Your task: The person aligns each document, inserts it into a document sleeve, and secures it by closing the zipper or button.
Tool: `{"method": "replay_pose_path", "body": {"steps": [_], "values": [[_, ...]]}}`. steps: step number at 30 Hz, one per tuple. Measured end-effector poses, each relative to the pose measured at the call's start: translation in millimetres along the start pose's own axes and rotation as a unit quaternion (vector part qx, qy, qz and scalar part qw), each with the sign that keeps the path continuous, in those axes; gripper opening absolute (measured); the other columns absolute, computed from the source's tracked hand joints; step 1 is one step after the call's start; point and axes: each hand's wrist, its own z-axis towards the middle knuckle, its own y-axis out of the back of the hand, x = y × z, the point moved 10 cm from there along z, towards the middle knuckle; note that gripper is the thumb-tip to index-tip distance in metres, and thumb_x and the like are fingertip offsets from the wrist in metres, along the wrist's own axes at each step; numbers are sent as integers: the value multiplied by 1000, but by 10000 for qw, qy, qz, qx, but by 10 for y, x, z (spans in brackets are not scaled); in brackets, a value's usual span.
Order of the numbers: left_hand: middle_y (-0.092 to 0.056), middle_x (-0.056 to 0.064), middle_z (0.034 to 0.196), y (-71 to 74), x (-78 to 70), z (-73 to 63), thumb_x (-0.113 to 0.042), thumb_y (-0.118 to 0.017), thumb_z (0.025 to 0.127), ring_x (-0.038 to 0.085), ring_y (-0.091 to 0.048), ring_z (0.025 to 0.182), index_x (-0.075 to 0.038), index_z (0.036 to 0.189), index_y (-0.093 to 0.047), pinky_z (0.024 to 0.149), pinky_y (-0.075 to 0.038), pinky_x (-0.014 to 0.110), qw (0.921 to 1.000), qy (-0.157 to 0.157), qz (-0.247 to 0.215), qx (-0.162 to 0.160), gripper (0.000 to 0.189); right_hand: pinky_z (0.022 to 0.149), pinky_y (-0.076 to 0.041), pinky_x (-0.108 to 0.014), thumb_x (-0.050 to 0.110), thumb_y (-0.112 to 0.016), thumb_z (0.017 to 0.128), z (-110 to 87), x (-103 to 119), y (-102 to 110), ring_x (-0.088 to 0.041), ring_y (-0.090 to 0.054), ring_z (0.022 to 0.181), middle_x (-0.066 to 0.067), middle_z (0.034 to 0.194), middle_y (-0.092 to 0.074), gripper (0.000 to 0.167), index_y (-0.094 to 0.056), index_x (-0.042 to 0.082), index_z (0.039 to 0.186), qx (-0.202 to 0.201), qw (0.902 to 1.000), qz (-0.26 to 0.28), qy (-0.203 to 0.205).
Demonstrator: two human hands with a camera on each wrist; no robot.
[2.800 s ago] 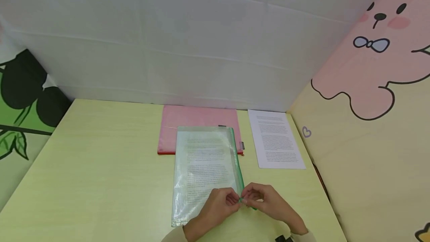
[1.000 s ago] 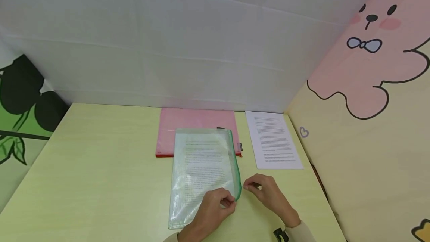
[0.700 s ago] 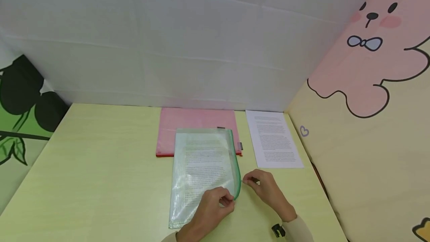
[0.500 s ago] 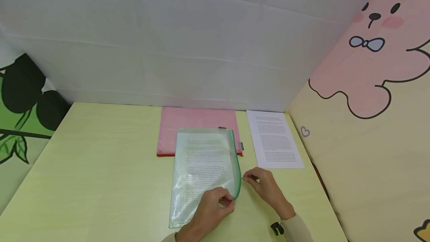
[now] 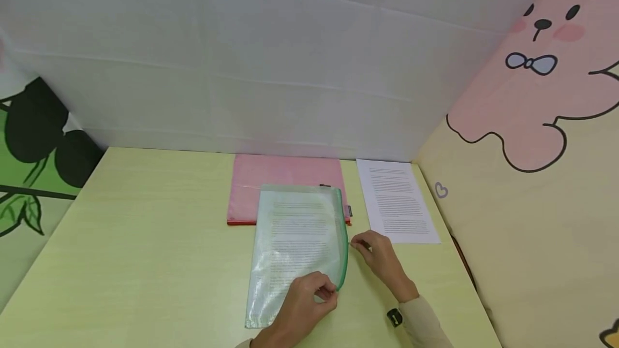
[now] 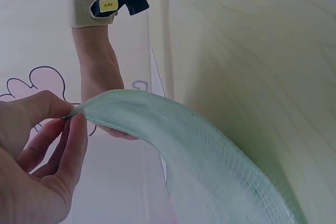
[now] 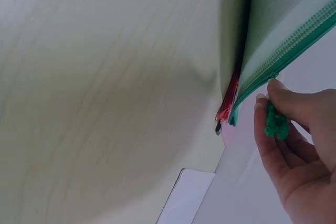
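Note:
A clear mesh zipper pouch [image 5: 280,283] with a printed sheet inside lies in front of me, its green zipper [image 5: 346,259] bowed outward along the right side. My left hand [image 5: 306,305] pinches the pouch's near right corner at the zipper's end. In the left wrist view that corner is raised and the mesh curves away from the fingertips. My right hand [image 5: 382,259] is about midway up the zipper, thumb and fingers pinching the green zipper pull [image 7: 276,121]. A knotted green cord tail shows between those fingers in the right wrist view.
A pink pouch [image 5: 246,192] with a red zipper lies partly under the clear one, against the grey back wall [image 5: 290,69]. To the right is a printed sheet [image 5: 398,203], close to the patterned side wall [image 5: 483,192]. Bare tabletop [image 5: 159,240] extends to the left.
My right hand has drawn the zipper pull away from the near corner, up along the right side. My left hand stays pinching that corner. The pouch has shifted slightly right.

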Motion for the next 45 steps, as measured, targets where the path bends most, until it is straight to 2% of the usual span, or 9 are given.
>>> {"method": "replay_pose_path", "body": {"steps": [12,20,33,39,45], "values": [[-68,-1,78,31,-51,-24,13,-75,77,0,-65,70,-9,79,-69,64,-55,14,10000,-25,10,-82,22,67,-58,-29,-7,-81,81,149,-146,-70,-16,-68,77,-3,85,-72,13,-76,3,88,-3,9999,-54,-162],[-68,-1,77,42,-78,-28,13,-75,75,1,-65,69,-7,78,-68,63,-55,13,9995,-242,-5,-222,22,67,-58,-33,-7,-81,81,248,-207,-92,-20,-68,77,-7,84,-73,12,-76,0,89,-149,9998,-105,-51],[-67,-2,76,74,-133,-46,13,-77,73,0,-65,68,-9,79,-67,63,-55,13,9977,-546,123,-377,25,67,-58,-35,-4,-80,84,429,-336,-147,-22,-68,78,-9,84,-72,9,-75,-2,90,-248,9993,-133,-229],[-67,-3,78,87,-147,-56,10,-75,78,1,-65,69,-9,81,-69,64,-54,12,9971,-649,149,-369,21,69,-58,-36,-4,-78,86,496,-421,-166,-22,-68,79,-10,86,-71,6,-75,0,90,-187,9987,-318,-364],[-68,-2,79,111,-154,-67,2,-73,86,1,-66,70,-10,83,-70,65,-55,13,9968,-689,143,-366,12,70,-58,-37,-3,-76,89,570,-518,-219,-22,-68,82,-11,89,-72,4,-74,-2,93,-67,9983,-189,-548]]}}
